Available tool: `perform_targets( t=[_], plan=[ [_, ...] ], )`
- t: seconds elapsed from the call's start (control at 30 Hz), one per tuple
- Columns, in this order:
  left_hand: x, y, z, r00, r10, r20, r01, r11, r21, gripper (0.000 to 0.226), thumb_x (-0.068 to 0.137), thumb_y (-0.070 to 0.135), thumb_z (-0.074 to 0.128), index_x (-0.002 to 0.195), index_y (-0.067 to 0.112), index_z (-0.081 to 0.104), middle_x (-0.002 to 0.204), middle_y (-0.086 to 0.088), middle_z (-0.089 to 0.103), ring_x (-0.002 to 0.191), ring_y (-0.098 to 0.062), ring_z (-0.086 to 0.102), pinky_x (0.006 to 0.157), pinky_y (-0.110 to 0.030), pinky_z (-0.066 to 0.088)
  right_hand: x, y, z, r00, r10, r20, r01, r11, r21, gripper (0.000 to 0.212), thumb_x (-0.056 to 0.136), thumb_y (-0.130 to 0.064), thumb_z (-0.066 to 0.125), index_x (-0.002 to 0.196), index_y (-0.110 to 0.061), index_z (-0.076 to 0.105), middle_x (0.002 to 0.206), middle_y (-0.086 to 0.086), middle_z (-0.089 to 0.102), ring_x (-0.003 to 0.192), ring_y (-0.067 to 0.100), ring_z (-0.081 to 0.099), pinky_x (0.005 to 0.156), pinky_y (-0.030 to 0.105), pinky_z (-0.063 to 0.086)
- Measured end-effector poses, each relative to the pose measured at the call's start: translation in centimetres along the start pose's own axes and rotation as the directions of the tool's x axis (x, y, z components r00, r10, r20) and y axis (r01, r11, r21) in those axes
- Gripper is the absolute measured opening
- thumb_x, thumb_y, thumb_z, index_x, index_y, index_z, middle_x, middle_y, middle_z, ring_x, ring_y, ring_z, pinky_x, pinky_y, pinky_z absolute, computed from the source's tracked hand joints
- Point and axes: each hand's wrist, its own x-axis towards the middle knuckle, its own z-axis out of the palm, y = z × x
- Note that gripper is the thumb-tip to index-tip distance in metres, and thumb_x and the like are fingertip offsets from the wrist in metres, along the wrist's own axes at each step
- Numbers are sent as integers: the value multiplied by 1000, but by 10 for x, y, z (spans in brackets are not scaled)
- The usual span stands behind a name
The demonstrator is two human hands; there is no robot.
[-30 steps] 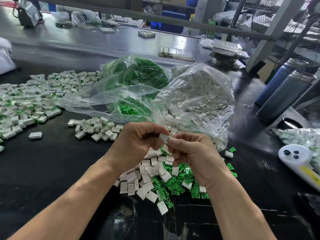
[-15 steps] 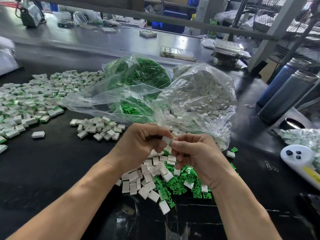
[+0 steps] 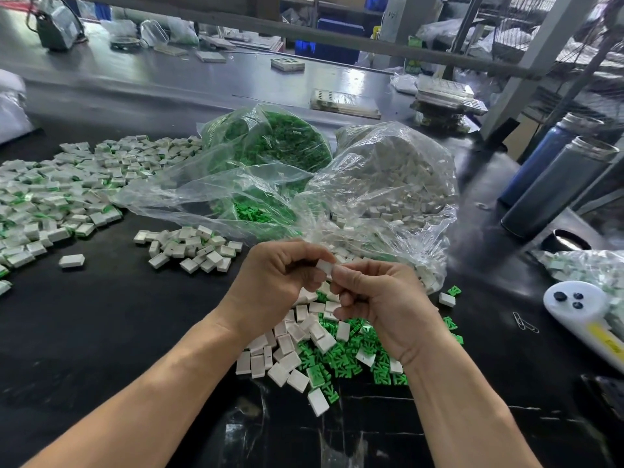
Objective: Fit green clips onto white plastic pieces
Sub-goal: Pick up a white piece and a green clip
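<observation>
From the head view, both hands are meeting over the desk (image 3: 101,332): the left hand (image 3: 270,285) and right hand (image 3: 381,298) are pinching one white piece (image 3: 326,266) between them; whether its green clip is seated is hidden. A large finished pile (image 3: 67,194) is lying far left; loose green clips (image 3: 341,359) and two full bags are waiting, so plenty is left.

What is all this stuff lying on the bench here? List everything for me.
held white piece: one, white, pinched between both hands
loose white pieces: many, white, heap under the hands
loose green clips: many, green, same heap
bag of green clips: one, clear, behind, centre
bag of white pieces: one, clear, right of it
finished pieces: many, white with green, far left
small white pile: one, left of centre
bottles: two, dark, right
paper clips: a few, metal, right
left hand: grips the piece
right hand: grips the piece
</observation>
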Motion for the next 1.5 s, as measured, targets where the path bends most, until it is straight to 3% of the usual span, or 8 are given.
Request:
perform_targets(
  t=[0.13,0.23,0.47,0.63,0.8,0.9,1.13,1.5],
  plan=[
    [-2,2,4,999,3,-51,-3,1000,-7,30,85,-18,68,99,6,78,83,-8,75,68,-14,66,69,-29,59,0,3,2,1000,31,0,-30,994,101,20,70,-10,81,84,3,74,70,15,68,50,14,59,47,27,57],
    [0,2,5,998,-16,-63,14,999,-30,30,86,-16,69,100,8,79,84,-8,76,71,-24,69,72,-31,61,2,4,1,1000,0,-15,2,995,104,13,75,-9,80,82,1,75,71,15,69,50,14,60,48,28,58],
    [0,1,2,994,-96,-49,96,995,-18,26,90,-1,75,103,21,78,88,0,78,82,-21,75,78,-27,61,2,5,1,945,-317,-83,274,904,-329,15,94,-2,73,89,-14,81,77,9,76,62,15,64,61,38,64],
    [-2,6,2,986,-112,-122,109,994,-30,20,89,2,76,95,22,76,91,4,77,85,-12,73,78,-23,59,-2,4,11,950,-290,-112,263,941,-212,34,105,-37,57,98,-11,78,82,10,75,58,18,58,43,28,47],
    [-3,14,18,995,-67,-73,63,996,-55,17,86,6,80,91,22,78,111,8,71,104,-10,68,93,-23,51,-2,7,24,982,-136,-129,118,983,-139,69,105,-62,38,75,-17,80,60,5,63,45,13,47,38,23,32],
    [-3,16,25,996,-59,-66,52,994,-99,15,85,6,81,92,19,79,115,3,71,110,-10,67,94,-18,48,-1,7,30,979,-124,-164,111,990,-89,67,108,-57,38,60,-27,76,52,2,56,41,12,43,36,21,29],
    [-4,17,28,997,-47,-69,41,996,-77,13,85,6,81,97,10,77,111,2,74,104,-16,71,96,-46,55,0,8,35,965,-192,-176,184,981,-60,66,112,-35,34,62,-35,76,47,-10,56,38,0,48,36,15,36],
    [-4,14,28,997,6,-72,-12,996,-87,15,85,-2,80,97,7,78,110,2,75,98,-16,75,85,-29,62,5,17,40,921,-309,-239,284,949,-133,51,102,-45,36,77,-38,79,51,-13,61,43,-2,55,41,14,40]
  ],
)
